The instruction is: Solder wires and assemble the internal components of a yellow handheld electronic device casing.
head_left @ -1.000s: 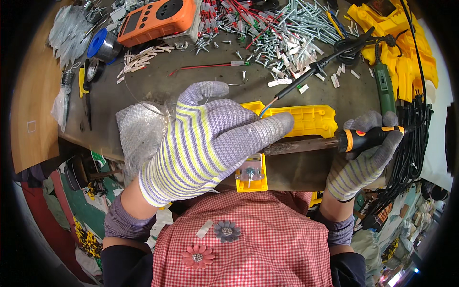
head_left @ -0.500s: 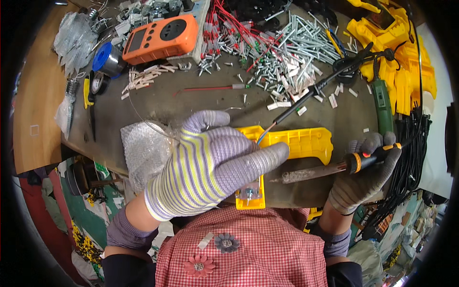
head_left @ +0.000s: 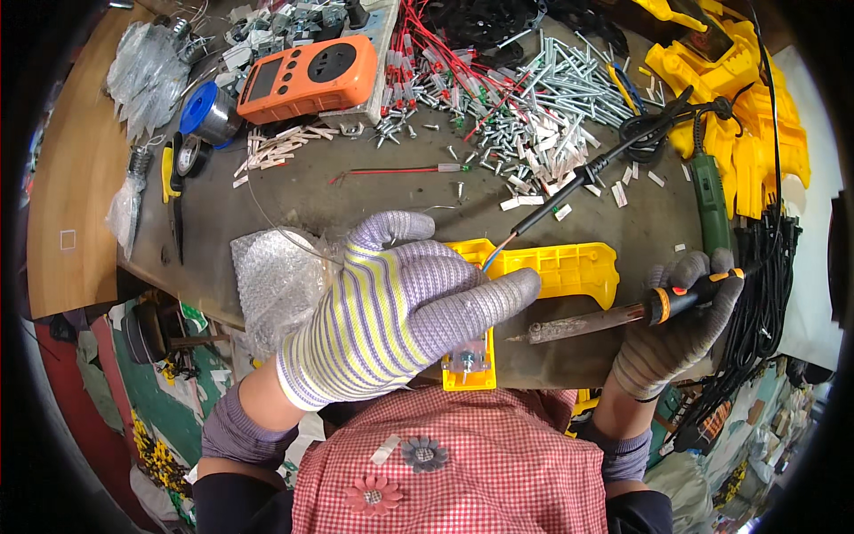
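My left hand (head_left: 391, 307), in a striped grey and yellow glove, is curled over a yellow plastic housing (head_left: 565, 271), thumb stretched to the right. A thin strand of solder wire (head_left: 283, 230) from the spool runs into its curled fingers, whose tips are hidden. Beside them, the stripped end of a black cable (head_left: 551, 209) shows brown and blue cores reaching the housing. My right hand (head_left: 672, 334), also gloved, is closed round the black and orange handle of a soldering iron (head_left: 587, 325). The iron's tip points left, just right of the housing's lower part, apart from it.
Behind my hands lie an orange multimeter (head_left: 307, 78), a blue solder spool (head_left: 209, 114), yellow-handled cutters (head_left: 173, 191) and piled screws (head_left: 578, 76). Bubble wrap (head_left: 276, 285) is at left. A green tool (head_left: 710, 200), black cables (head_left: 756, 294) and yellow housings (head_left: 747, 133) crowd the right.
The view has shifted slightly, moving the bench items a little to the right and down in it. Both hands keep nearly the same pose and grip.
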### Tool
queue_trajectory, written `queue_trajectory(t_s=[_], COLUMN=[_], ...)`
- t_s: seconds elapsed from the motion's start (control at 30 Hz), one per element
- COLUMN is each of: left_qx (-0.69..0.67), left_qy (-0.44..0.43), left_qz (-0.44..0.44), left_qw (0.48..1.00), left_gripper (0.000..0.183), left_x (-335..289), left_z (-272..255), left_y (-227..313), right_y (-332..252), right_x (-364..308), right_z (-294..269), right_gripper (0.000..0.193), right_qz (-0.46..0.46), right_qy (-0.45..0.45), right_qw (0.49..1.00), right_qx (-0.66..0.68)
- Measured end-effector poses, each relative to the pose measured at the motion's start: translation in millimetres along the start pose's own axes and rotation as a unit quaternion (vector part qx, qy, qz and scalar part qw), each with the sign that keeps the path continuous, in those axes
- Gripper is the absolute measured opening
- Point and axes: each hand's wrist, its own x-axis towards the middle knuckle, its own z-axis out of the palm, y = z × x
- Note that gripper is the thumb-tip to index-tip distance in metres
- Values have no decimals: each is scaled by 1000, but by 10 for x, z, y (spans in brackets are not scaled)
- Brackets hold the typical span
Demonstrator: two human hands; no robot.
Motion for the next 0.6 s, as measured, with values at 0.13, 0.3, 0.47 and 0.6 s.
queue_trajectory(t_s=[0.13, 0.3, 0.47, 0.6], left_qx=[-5, -14, -14, -12], left_qy=[14, 4, 23, 1], left_qz=[5, -7, -1, 7], left_qw=[1000, 1000, 1000, 1000], left_gripper=[46, 44, 49, 49], left_x=[11, 42, -30, -23], left_z=[34, -11, -34, -16], left_y=[-22, -26, 15, -7], right_y=[-1, -30, -409, -230], right_x=[33, 63, 276, 570], right_z=[-49, 206, 221, 619], right_gripper=[35, 32, 29, 26], right_qz=[2, -10, -54, -137], right_qy=[-29, 94, -105, -176], right_qw=[999, 995, 991, 898], right_qx=[20, 18, -59, -379])
